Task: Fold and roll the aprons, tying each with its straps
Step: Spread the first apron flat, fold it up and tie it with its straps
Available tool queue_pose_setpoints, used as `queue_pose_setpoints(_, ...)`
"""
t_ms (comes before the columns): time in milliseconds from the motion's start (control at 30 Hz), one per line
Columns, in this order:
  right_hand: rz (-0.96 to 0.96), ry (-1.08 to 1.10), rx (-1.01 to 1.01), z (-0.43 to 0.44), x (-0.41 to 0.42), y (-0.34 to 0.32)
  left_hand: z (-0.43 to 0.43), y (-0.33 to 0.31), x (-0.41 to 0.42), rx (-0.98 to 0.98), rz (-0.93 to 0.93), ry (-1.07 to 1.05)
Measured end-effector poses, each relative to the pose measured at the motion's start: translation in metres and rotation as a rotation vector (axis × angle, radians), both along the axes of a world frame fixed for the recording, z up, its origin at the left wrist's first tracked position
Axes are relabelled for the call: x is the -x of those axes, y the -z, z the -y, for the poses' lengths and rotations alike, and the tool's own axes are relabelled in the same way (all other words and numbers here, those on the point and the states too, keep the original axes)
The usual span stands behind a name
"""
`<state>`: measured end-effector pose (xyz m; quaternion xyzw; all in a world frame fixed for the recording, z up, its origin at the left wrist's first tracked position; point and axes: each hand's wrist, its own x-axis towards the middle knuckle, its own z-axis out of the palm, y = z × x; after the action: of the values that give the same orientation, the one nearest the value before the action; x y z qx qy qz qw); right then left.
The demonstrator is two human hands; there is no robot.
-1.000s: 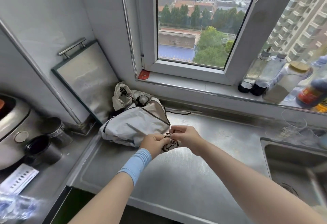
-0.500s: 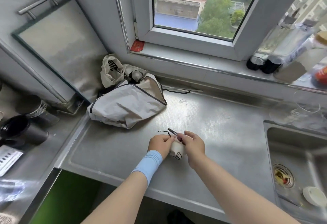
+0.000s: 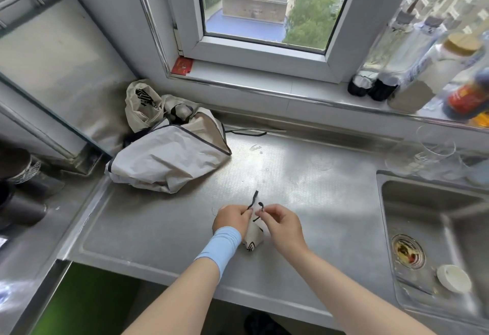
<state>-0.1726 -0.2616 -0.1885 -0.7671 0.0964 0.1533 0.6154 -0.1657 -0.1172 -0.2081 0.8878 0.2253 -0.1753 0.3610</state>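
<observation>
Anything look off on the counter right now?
Nothing alarming. Unfolded aprons lie crumpled back left, one black strap trailing along the counter. A white lid lies in the sink near the drain.

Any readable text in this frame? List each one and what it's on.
Nothing here can be read.
red card: gold marks, too blurred to read.
bottle at far right, red label: print blurred, unreadable.
building outside the window: small dark marks on its wall, too small to read.
rolled apron: black print, partly hidden, not legible as text.
</observation>
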Motion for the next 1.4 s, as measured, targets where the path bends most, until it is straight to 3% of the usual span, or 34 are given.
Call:
queue_pose_setpoints(167, 0.262, -0.323, 0.186, 0.005, -0.007, 0.006, 0.003, 0.000, -0.002, -0.068, -0.045, 0.081)
queue_pose_setpoints(333, 0.288, -0.560, 0.396, 0.002, -0.029, 0.013, -0.009, 0.009, 0.010, 0.010, 0.025, 0.193)
queue_pose_setpoints(467, 0.262, -0.514, 0.438, -0.002, -0.038, 0.016, -0.012, 0.007, 0.014, 0.063, 0.161, 0.232)
queue_pose_setpoints(533, 0.145, -0.458, 0.376, -0.004, -0.040, 0.015, -0.012, 0.002, 0.015, 0.023, 0.206, 0.232)
queue_pose_setpoints(733, -0.033, -0.497, 0.328, -0.004, -0.043, 0.013, -0.014, 0.001, 0.023, 0.066, 0.318, 0.056)
queue_pose_setpoints(1133, -0.163, -0.606, 0.296, -0.008, -0.051, 0.003, -0.032, -0.002, 0.019, 0.135, 0.231, 0.227)
queue_pose_setpoints(1400, -0.171, -0.674, 0.272, -0.004, -0.053, -0.004, -0.032, -0.010, 0.018, 0.132, 0.158, 0.206)
